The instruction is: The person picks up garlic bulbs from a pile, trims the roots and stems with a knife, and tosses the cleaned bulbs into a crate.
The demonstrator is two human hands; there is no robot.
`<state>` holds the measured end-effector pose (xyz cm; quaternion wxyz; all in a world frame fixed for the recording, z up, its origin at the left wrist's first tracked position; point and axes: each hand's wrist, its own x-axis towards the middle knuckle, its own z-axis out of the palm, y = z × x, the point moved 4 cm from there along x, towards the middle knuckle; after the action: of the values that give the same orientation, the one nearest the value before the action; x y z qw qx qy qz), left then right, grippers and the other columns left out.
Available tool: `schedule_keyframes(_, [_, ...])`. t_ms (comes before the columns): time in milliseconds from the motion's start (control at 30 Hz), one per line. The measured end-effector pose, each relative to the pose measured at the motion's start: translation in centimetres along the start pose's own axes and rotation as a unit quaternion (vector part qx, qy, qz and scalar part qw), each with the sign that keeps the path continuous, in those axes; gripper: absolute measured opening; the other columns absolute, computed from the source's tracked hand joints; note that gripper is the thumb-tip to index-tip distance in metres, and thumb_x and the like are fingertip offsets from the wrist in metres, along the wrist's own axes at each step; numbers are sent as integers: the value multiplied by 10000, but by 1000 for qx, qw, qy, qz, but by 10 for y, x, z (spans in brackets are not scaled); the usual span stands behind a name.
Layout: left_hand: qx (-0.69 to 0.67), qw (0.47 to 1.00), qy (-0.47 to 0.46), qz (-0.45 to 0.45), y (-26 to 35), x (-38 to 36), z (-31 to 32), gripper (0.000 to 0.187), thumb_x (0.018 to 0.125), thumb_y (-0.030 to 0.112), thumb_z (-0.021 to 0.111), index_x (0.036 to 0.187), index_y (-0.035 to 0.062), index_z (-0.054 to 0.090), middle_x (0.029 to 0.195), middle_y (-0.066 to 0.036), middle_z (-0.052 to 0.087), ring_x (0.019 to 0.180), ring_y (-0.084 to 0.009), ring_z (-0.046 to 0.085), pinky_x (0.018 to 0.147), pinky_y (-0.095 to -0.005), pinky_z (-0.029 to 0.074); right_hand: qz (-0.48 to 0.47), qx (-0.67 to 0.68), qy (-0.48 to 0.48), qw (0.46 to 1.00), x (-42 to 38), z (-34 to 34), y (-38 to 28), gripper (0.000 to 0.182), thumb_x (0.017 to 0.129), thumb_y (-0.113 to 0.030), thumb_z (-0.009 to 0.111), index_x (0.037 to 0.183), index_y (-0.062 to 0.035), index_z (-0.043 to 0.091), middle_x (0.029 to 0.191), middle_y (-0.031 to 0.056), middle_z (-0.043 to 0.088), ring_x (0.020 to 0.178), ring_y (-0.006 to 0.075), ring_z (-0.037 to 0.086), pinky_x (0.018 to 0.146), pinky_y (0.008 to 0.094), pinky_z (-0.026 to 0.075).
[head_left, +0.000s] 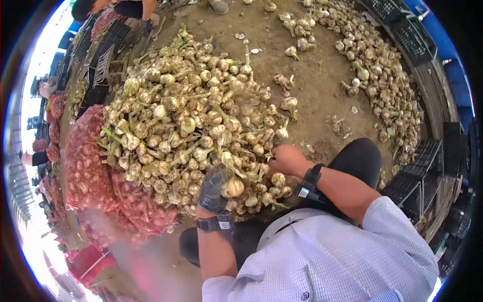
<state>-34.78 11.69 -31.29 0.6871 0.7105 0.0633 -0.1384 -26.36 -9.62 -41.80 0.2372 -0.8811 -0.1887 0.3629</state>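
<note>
My left hand (213, 189), in a dark grey glove, is closed around a large garlic bulb (232, 187) with pale leafy stem remains pointing up and away. My right hand (289, 160) is bare and curled into a fist a little to the right, at the near right edge of the heap. Something thin and small shows at its fingers, but the fist hides most of it. Right in front of both hands spreads a big garlic heap (186, 110), its bulbs dusty and many with short stems.
Full red mesh sacks (90, 166) stand at the left. Along the right lies another row of garlic (375, 65), beside black plastic crates (413, 40) and wooden boards (443, 95). A few loose bulbs (288, 104) dot the dirt floor (322, 121). Another person's hand (147, 26) shows at top left.
</note>
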Motion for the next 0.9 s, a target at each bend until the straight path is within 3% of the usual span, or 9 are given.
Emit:
schedule_keyframes(33, [382,912,47,139,-21,-5,-8,302,760,95,697,1050,39,632,1015,-134,647,942,-253,627,787,-344,518,-2,33,33,999,3,1,2,348,756,-324,639,779,23,658,700,233,624,672,391,609,650,458,505])
schedule_keyframes(67, [-19,984,119,-131,-62,-1,-11,394,740,43,676,1129,55,610,1073,-155,619,972,-291,605,837,-377,497,-7,80,2,997,-2,-13,-10,386,746,-347,695,924,-8,651,808,207,652,749,370,626,670,434,490])
schedule_keyframes(167, [452,891,25,41,-60,-2,8,370,788,29,679,1150,43,608,1125,-115,613,975,-224,607,801,-337,520,-152,179,15,972,-31,-37,-57,391,745,-345,734,945,-20,651,843,178,659,757,323,634,668,412,488])
schedule_keyframes(267, [98,992,12,-74,-81,4,30,458,793,-81,628,1230,31,550,1139,-114,600,987,-209,598,818,-342,514,-217,145,57,964,-36,-25,-70,397,752,-340,757,982,-37,644,871,140,658,759,234,632,672,362,487])
schedule_keyframes(367, [119,991,32,50,-61,6,34,545,818,-12,651,1323,30,450,1119,-106,592,990,-192,586,834,-310,509,-127,259,3,957,-25,-17,-57,476,784,-442,718,960,-9,624,737,117,631,652,202,605,619,351,492])
schedule_keyframes(433, [-207,971,74,-96,-48,10,42,470,838,53,659,1278,41,492,1079,-69,601,964,-164,584,790,-300,522,-65,356,-7,932,-22,-17,-47,460,848,-441,663,985,-3,629,713,70,619,591,135,588,543,295,475])
schedule_keyframes(500, [-67,992,107,23,-12,9,52,579,769,41,729,1281,26,459,1103,-99,610,989,-177,595,846,-324,506,-41,418,-51,906,-28,-33,-58,459,874,-434,635,991,9,630,699,47,616,564,120,586,514,274,466])
schedule_keyframes(667, [-27,997,66,-5,-9,12,49,476,750,39,735,1175,18,520,1076,-83,639,968,-170,614,855,-318,503,-13,440,-33,897,-23,-20,-54,509,879,-494,571,944,6,646,664,75,622,601,141,603,548,322,479])
schedule_keyframes(900, [144,987,62,28,-51,10,40,437,793,87,699,1191,51,521,1088,-75,651,970,-172,626,840,-318,507,-236,81,113,962,-56,-55,-77,231,728,-236,677,764,-23,595,691,173,590,643,359,589,593,426,468])
